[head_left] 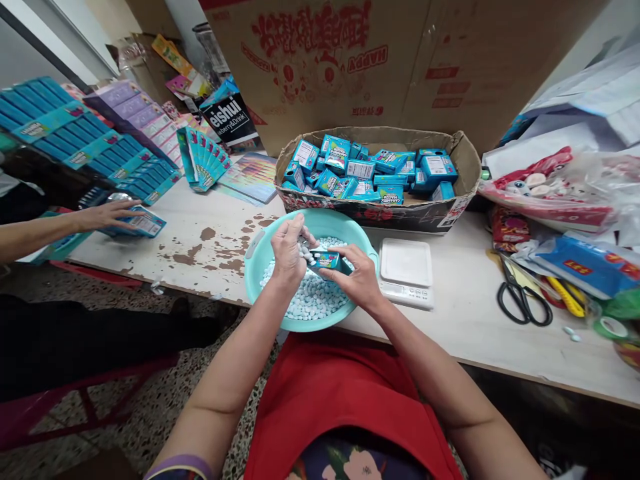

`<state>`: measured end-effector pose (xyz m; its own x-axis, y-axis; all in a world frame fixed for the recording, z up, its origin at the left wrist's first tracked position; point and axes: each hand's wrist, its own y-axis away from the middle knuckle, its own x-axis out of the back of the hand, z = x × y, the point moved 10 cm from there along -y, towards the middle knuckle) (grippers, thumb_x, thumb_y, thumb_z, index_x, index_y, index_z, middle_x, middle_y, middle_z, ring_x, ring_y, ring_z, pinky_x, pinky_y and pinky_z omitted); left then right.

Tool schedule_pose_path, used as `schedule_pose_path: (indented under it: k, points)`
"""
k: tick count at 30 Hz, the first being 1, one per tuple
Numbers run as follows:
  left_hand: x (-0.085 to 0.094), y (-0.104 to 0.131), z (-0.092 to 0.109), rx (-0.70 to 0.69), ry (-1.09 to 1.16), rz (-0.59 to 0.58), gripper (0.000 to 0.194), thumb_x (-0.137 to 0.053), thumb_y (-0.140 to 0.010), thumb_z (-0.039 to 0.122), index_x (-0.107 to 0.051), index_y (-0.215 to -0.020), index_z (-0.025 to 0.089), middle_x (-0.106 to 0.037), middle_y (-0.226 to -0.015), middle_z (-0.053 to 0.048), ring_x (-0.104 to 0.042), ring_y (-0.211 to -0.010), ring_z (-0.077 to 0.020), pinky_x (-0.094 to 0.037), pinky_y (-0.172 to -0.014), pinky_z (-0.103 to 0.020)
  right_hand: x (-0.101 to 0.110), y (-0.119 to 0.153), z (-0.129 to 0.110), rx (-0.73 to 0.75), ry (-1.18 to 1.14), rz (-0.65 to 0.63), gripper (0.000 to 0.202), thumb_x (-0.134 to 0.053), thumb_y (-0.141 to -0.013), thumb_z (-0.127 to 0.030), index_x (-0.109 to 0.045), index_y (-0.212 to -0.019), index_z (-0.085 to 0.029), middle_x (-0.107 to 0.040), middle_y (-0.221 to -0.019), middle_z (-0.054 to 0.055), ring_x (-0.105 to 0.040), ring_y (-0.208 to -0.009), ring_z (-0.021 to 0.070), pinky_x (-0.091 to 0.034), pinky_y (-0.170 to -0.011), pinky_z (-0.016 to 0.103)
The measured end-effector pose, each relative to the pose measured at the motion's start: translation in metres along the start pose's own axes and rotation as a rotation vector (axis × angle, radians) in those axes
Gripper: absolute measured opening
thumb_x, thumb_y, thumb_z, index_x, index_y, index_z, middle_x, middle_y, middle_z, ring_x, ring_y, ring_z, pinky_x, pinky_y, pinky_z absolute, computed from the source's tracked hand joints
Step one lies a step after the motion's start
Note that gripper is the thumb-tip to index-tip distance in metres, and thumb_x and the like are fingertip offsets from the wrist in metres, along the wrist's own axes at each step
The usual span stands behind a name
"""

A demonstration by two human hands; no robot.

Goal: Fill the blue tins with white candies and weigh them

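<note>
- At the near edge of the bench (225, 233) sits a turquoise basin (255, 267), partly filled with small pale pieces (313, 300); the hands and forearms cover some of its contents.
- Above the basin, the person's right hand (359, 272) pinches a small blue box (326, 259), the task's thing, between thumb and fingers. The left hand (290, 248) curls around a few pale pieces beside the box's left end. The fingers hide the box's opening, so how full it is cannot be told.
- At 3 o'clock from the basin, just beside it, lies a white scale (406, 273); its display is unreadable. Farther out at 3 o'clock are black-handled scissors (523, 303), their blades partly covered.
- At 1 o'clock, behind the basin, a low open carton (380, 212) holds many jumbled blue boxes (360, 170); those on top hide the ones below.
- At 2 o'clock, a clear plastic bag (555, 193) holds red and white items, blurred by the film.
- At 10 o'clock, another person's hand (107, 217) rests on a blue package (143, 221); that person is mostly cut off.
- Farther at 10 o'clock stand display trays (80, 137) packed with blue boxes, cropped by the left edge.
- At 12 o'clock, a large cardboard box (390, 80) rises behind, its top out of view.
</note>
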<state>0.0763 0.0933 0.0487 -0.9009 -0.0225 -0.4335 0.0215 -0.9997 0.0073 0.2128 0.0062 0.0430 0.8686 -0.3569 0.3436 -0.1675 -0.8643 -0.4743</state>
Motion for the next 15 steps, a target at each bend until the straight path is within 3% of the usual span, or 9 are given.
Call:
schedule_pose_path:
  k: [8,15]
  points:
    - [-0.0029,0.0015,0.0014,-0.038,-0.002,0.005,0.051,-0.073,-0.071,0.054,-0.042,-0.051,0.019,-0.039,-0.047,0.005,-0.045,-0.042,-0.0076,-0.036,-0.042,-0.024,0.0001,0.0001,0.0025,-0.014,-0.023,-0.005,0.035,-0.076,-0.074,-0.039,-0.068,-0.105,-0.026,-0.067,-0.093,0.004,-0.064,-0.09,0.0212,-0.05,-0.083,0.036]
    - [-0.0032,0.0019,-0.0069,0.022,-0.009,-0.029,0.057,-0.073,-0.068,0.061,-0.039,-0.048,0.018,-0.035,-0.044,0.005,-0.032,-0.036,-0.0042,-0.018,-0.033,-0.021,-0.0022,0.0008,0.0062,-0.029,-0.006,-0.016,0.036,-0.077,-0.074,-0.038,-0.068,-0.105,-0.024,-0.067,-0.093,0.004,-0.063,-0.089,0.0208,-0.05,-0.083,0.035]
